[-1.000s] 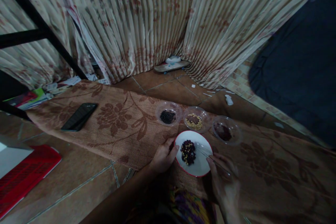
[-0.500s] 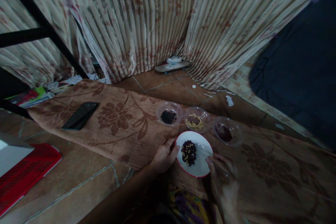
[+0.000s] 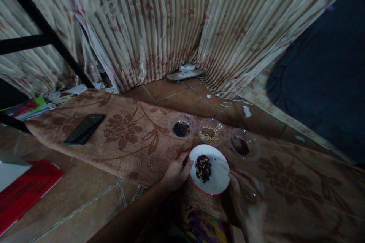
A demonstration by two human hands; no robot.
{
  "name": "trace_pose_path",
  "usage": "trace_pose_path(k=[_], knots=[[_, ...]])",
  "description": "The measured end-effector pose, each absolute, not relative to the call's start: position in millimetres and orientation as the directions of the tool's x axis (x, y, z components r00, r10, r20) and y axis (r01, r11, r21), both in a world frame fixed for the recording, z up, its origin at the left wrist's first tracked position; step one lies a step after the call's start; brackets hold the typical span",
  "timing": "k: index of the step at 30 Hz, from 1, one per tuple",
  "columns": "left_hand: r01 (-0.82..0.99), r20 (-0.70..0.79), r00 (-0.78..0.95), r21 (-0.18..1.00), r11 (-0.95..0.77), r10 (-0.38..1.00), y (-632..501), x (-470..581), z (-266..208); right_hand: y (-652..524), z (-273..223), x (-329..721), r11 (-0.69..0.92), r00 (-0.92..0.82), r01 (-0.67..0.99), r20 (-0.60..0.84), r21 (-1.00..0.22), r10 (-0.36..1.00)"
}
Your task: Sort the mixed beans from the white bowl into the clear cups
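A white plate with a red rim holds a pile of mixed dark and yellow beans on its left side. My left hand grips the plate's left edge, thumb over the rim. In my right hand is a thin metal utensil, its tip over the plate to the right of the pile; blur hides whether it is tweezers or a spoon. Beyond the plate stand three clear plastic bowls: one with black beans, one with yellow beans, one with dark red beans.
A brown flowered cloth covers the low table. On its left part lies a black phone. A red and white box rests on the floor at left. Behind are striped curtains, a skateboard and a dark blue covered shape.
The whole view has shifted slightly. The utensil's tip has drawn a little away from the bean pile, and my right hand has moved slightly right. My left hand keeps its grip on the plate.
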State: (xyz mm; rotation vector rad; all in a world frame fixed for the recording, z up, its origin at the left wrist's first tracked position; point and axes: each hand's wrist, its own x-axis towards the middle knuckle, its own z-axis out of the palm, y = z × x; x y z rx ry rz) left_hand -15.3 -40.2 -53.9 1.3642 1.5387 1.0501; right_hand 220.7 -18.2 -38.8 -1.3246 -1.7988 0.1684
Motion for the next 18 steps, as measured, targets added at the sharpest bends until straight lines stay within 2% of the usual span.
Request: trace_pose_path(k=[6, 12, 15, 18], knots=[[0.309, -0.075, -0.097, 0.946, 0.102, 0.992, -40.5, -15.4, -55.1, 18.4, -8.1, 247.2, 0.35, 0.128, 0.784, 0.685, -0.512, 0.717], [0.286, -0.045, -0.105, 0.956, 0.073, 0.993, -40.2, -16.1, -52.5, 39.9, -2.9, 259.8, 0.305, 0.265, 0.764, 0.708, -0.568, 0.655], [0.284, -0.054, -0.095, 0.955, 0.079, 0.994, -40.0, -16.3, -51.2, 22.9, -9.4, 247.5, 0.295, 0.259, 0.734, 0.653, -0.612, 0.712], [0.301, -0.056, -0.089, 0.95, 0.08, 0.994, -40.1, -16.5, -51.3, -2.5, -20.1, 231.9, 0.244, 0.272, 0.643, 0.514, -0.726, 0.813]])
